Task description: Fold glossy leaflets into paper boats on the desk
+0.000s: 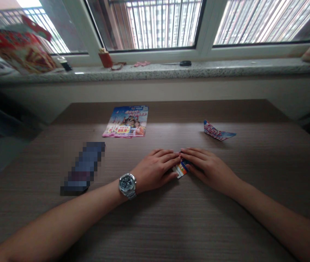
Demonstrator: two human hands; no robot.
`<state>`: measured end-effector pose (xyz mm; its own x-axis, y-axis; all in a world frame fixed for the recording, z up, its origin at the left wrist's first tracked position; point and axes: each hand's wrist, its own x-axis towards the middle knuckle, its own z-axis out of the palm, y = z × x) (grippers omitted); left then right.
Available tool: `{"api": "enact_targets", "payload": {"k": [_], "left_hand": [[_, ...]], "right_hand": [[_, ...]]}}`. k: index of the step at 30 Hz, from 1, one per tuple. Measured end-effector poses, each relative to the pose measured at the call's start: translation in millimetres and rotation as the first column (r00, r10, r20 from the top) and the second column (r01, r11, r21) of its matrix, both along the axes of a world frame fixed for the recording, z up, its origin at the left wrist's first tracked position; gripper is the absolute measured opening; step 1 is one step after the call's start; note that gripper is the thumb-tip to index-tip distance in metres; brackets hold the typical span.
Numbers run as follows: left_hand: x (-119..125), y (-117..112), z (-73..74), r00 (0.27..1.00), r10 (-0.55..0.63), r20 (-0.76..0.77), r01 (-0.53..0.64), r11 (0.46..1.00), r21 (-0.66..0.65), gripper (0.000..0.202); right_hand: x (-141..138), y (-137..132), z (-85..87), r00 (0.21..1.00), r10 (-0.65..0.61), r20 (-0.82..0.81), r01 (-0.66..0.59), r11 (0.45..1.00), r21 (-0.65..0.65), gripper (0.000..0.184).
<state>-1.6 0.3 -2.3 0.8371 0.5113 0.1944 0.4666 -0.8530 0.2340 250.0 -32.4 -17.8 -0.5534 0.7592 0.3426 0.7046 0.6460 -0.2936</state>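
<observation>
paper [181, 170] is lying folded under the left hand [159, 165] and right hand [209, 165]; both are resting open and flat, touching it on the brown table [155, 225].

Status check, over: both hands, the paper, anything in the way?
Left hand and right hand both on the paper. Paper mostly covered. Flyers and folded piece farther back, apart from both hands.

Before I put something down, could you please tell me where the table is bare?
The table is bare between the forearms, between the flyers and the folded paper, and right of that paper. It is crowded where the left hand and right hand lie on a small printed paper, and around the pixelated dark object.
</observation>
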Motion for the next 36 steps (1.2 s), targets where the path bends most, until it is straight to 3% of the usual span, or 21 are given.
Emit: {"api": "enact_targets", "payload": {"k": [15, 29, 36], "left_hand": [[-1, -1, -1.1, 0.995, -0.099, 0.008, 0.099, 0.995, 0.018, 0.054], [-2, -3, 2.8, 0.992, -0.125, -0.005, 0.125, 0.992, 0.023, 0.058], [-3, 0, 1.9, 0.999, -0.042, -0.035, 0.042, 0.999, 0.009, 0.061]], "right_hand": [[12, 7, -0.9, 0.997, -0.036, 0.066, 0.036, 0.999, 0.008, 0.043], [2, 2, -1.5, 0.978, -0.080, 0.190, 0.077, 0.997, 0.025, 0.049], [3, 3, -0.9, 0.970, -0.089, 0.227, 0.088, 0.996, 0.014, 0.050]]}}
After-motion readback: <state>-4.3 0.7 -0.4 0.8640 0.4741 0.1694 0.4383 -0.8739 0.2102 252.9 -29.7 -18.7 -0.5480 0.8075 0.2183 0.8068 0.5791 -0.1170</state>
